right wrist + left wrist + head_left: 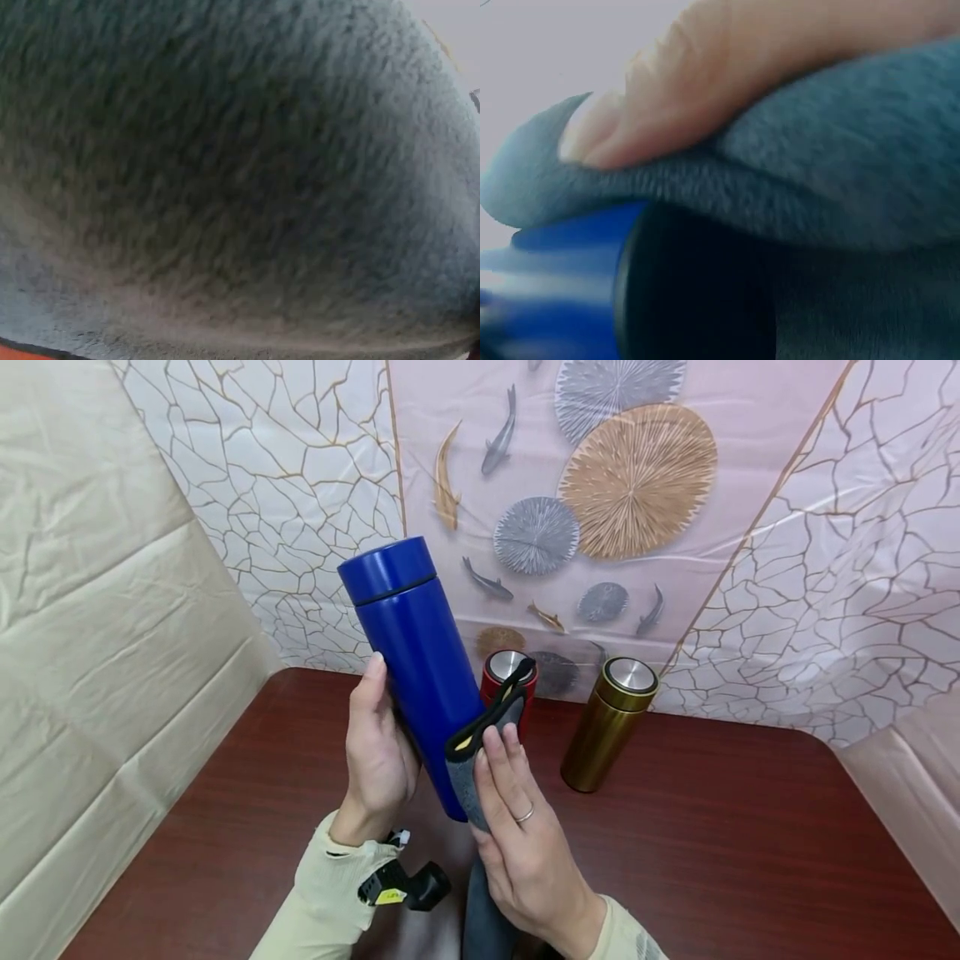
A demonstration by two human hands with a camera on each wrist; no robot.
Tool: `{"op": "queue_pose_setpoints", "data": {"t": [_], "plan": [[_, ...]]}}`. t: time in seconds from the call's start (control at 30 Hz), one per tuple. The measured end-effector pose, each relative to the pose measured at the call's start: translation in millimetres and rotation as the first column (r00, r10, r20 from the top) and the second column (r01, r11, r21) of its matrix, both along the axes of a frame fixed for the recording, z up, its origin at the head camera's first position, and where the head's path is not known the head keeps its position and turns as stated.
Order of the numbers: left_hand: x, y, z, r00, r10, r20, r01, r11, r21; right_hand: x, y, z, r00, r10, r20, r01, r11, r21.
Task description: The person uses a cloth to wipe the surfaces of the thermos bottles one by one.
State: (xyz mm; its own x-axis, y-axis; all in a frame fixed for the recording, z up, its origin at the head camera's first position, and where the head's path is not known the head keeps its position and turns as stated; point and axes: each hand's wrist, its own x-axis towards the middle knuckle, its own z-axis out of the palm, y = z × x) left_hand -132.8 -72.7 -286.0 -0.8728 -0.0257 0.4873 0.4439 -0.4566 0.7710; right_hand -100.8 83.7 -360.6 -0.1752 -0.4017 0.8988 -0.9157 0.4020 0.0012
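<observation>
My left hand (377, 758) grips a blue vacuum flask (416, 652), tilted with its lidded top up and to the left. A grey towel (465, 785) with a black and yellow edge lies against the lower right side of the flask. My right hand (531, 843), a ring on one finger, holds the towel to the flask; part of the towel hangs below the hand. In the left wrist view, a finger (667, 90) presses the towel (840, 157) over the flask's bottom end (562, 277). The towel (247, 172) fills most of the right wrist view.
A red flask (510, 668) with a silver top stands behind the towel, partly hidden. To its right stands a gold flask (609, 727) on the dark red-brown table (735, 843). Patterned cloth (315, 460) hangs behind the table. A black wrist camera (408, 885) sits on my left sleeve.
</observation>
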Motion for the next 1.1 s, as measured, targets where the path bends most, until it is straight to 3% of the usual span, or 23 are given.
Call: {"op": "queue_pose_setpoints", "data": {"t": [0.13,0.27,0.5,0.6,0.87,1.1], "plan": [[-1.8,-1,-2.9,0.999,-0.047,-0.021,0.047,0.999,0.002,1.6,4,6.4,0.998,0.026,0.061,-0.024,0.999,-0.038],[-3.6,-3,-4.6,0.998,-0.030,-0.062,0.031,0.999,0.016,3.4,6,11.6,0.997,0.066,0.044,-0.064,0.996,-0.055],[-9.2,-5,-6.6,0.990,0.013,-0.143,-0.005,0.998,0.059,8.2,4,10.5,0.995,0.063,-0.079,-0.054,0.993,0.102],[-8.9,-6,-8.3,0.992,0.051,-0.116,-0.044,0.997,0.063,9.4,4,7.5,0.994,0.047,-0.101,-0.032,0.989,0.142],[-3.5,-5,-5.8,0.996,0.080,-0.023,-0.080,0.997,0.013,8.4,3,3.7,0.992,-0.008,-0.124,0.026,0.990,0.140],[2.1,3,-6.8,0.995,0.088,0.043,-0.089,0.996,0.027,8.8,2,4.1,0.993,-0.036,-0.115,0.052,0.989,0.137]]}}
